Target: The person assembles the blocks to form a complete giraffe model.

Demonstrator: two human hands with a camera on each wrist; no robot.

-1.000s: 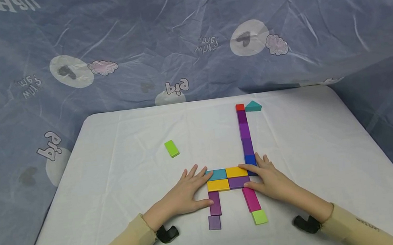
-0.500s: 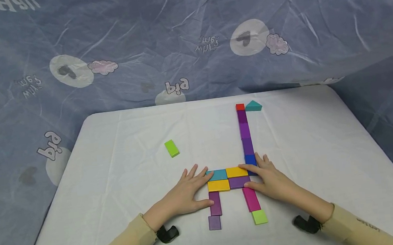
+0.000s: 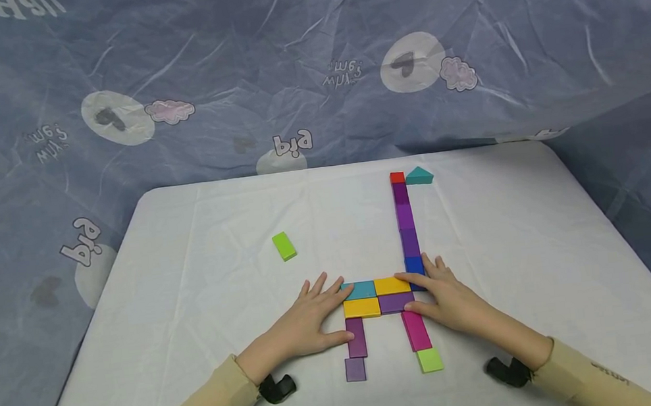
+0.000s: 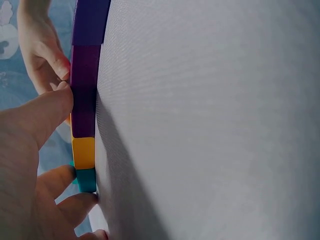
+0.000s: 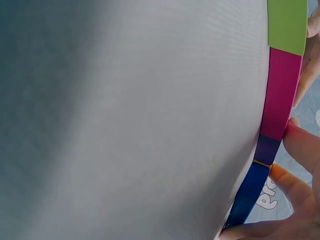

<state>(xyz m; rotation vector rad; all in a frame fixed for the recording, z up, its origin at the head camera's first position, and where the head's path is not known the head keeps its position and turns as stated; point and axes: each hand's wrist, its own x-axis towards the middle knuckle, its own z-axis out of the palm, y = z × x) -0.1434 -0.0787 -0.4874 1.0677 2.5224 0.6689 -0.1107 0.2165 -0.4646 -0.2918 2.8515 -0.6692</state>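
Flat on the white table lies a figure of coloured blocks. My left hand (image 3: 308, 320) spreads its fingers at the figure's left side: the thumb touches a purple block (image 3: 357, 348), a fingertip the teal block (image 3: 362, 290). Below the teal one is a yellow block (image 3: 362, 308). Across from it, my right hand (image 3: 448, 296) has a finger reaching the upper yellow block (image 3: 390, 285) and its thumb at the violet block (image 3: 394, 303), near the top of the magenta block (image 3: 416, 332). Its other fingertips lie beside the blue block (image 5: 246, 195).
A column of violet and purple blocks (image 3: 405, 216) runs up to a red block (image 3: 397, 177) with a teal triangle (image 3: 420, 176) beside it. One loose green block (image 3: 284, 246) lies left of the column. Patterned blue-grey cloth (image 3: 214, 49) hangs behind the table.
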